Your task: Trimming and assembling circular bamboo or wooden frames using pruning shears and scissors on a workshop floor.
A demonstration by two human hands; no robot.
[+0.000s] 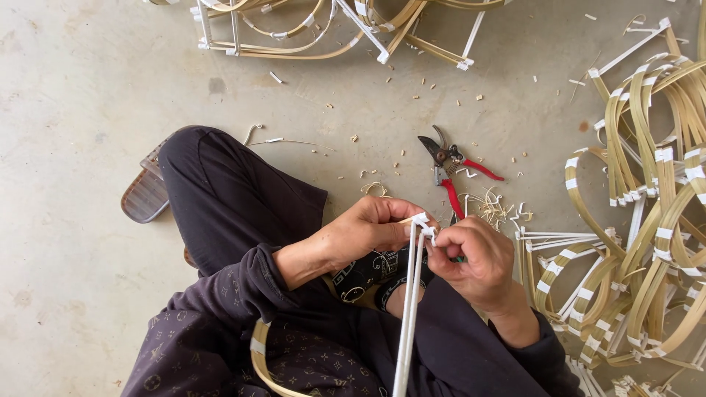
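My left hand (pixel 368 231) and my right hand (pixel 474 257) meet in front of me over my lap. Both pinch the top of a bundle of white strips (pixel 409 309) that runs down toward the bottom edge. The strip ends are wound around the tip of a thin bamboo piece (pixel 406 220) held by my left fingers. A curved bamboo strip (pixel 259 360) with a white binding passes under my left arm. Red-handled pruning shears (pixel 454 173) lie on the concrete floor just beyond my hands.
Bent bamboo frames with white bindings are piled at the right (pixel 647 220) and along the top (pixel 331 29). Wood chips and shavings (pixel 493 206) litter the floor. A sandal (pixel 145 192) is by my left knee.
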